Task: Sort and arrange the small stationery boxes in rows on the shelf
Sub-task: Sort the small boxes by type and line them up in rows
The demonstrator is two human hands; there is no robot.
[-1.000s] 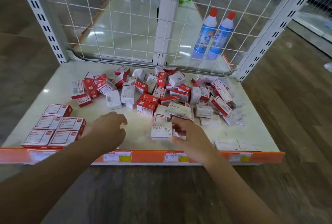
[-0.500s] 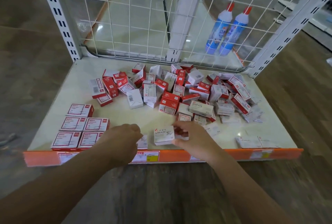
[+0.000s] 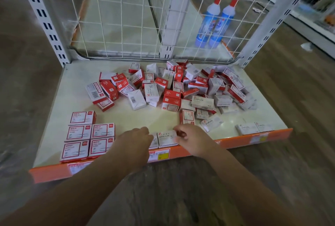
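Note:
A loose heap of small red and white stationery boxes (image 3: 174, 87) covers the back half of the pale shelf (image 3: 76, 87). Several red-framed boxes (image 3: 87, 138) lie in neat rows at the front left. Two white boxes sit side by side at the front edge: a paper clips box (image 3: 165, 138) and a second white box (image 3: 154, 141) left of it. My right hand (image 3: 192, 138) holds the paper clips box at its right end. My left hand (image 3: 135, 141) has curled fingers against the left box, hiding most of it. Two more white boxes (image 3: 253, 127) lie at the front right.
An orange price strip (image 3: 235, 141) runs along the shelf's front edge. A white wire grid (image 3: 126, 26) closes the back, with slotted uprights at both sides. Two blue bottles with red caps (image 3: 215, 22) stand behind the grid. Wooden floor lies around the shelf.
My right hand has brought the paper clips box down to the front edge, beside the other white box. My left hand moved right against that box. The camera came closer.

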